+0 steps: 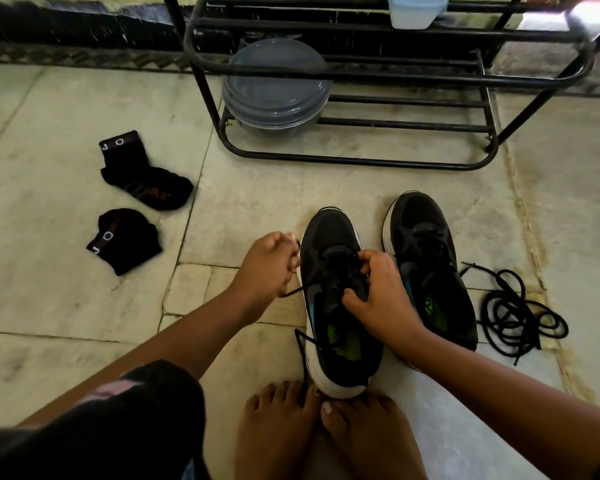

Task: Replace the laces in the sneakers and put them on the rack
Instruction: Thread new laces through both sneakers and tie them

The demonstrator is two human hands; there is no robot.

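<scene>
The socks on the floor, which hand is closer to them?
Left. The left hand is between the socks and the sneaker; the right hand is on the sneaker, farther away.

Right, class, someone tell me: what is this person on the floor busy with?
A person sits on the stone floor working on the nearer sneaker. The right hand grips its tongue and lacing area, while the left hand pulls a black lace out to the side. The second sneaker stands beside it, with a loose coil of black laces to its right. Two black socks lie further left. Neither sneaker is on the black rack yet.
</scene>
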